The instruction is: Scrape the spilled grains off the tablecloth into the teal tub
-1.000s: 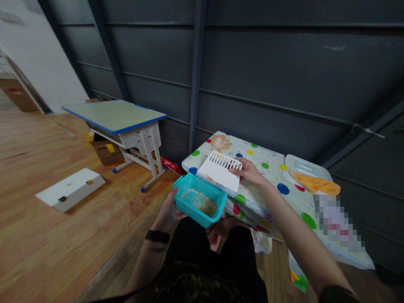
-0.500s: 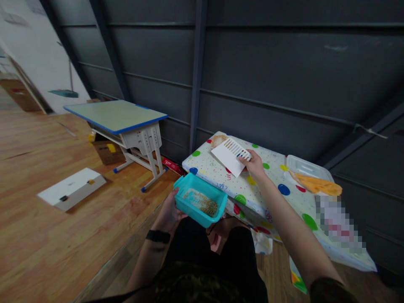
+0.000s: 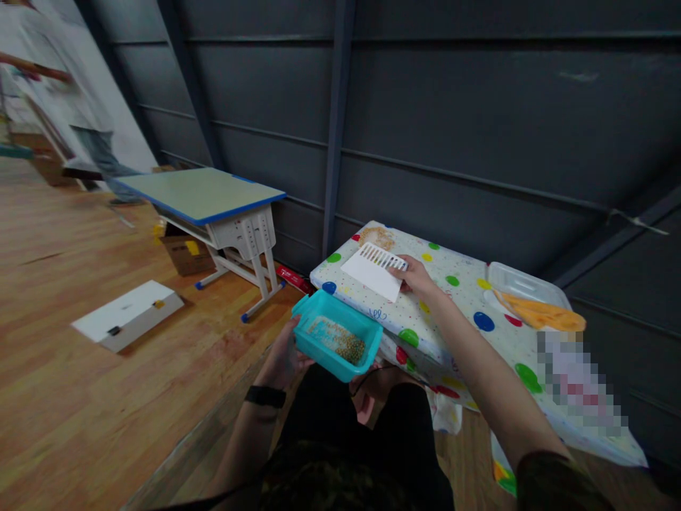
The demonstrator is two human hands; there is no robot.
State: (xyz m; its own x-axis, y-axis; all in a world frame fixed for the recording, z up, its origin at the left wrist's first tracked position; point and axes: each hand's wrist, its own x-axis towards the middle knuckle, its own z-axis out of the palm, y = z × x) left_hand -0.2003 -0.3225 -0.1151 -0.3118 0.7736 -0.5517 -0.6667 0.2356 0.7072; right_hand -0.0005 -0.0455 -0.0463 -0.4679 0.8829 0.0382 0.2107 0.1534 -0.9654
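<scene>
My left hand (image 3: pixel 286 355) grips the left rim of a turquoise plastic bin (image 3: pixel 324 356), held over my lap against the table's front edge. Brown-tan grains (image 3: pixel 348 348) lie inside it, heaped toward its right end. In my right hand (image 3: pixel 418 277) is a flat white slotted scraper (image 3: pixel 371 275), held by its slotted end low over the table. Whether it touches the tablecloth I cannot tell. Behind it, a patch of loose tan grains (image 3: pixel 377 237) is spread near the table's far left corner.
The table has a dotted, colourful tablecloth (image 3: pixel 452 323). To the right lie a clear plastic lid (image 3: pixel 526 282), an orange cloth (image 3: pixel 543 310) and a blurred-out item. A school desk (image 3: pixel 205 193) stands left, with a white box (image 3: pixel 128 312) on the floor. A person (image 3: pixel 79 106) is at the far left.
My right hand has drawn the slotted scraper toward me and left, away from the grain patch, now more exposed. The bin stays about still. A person has come into view at far left.
</scene>
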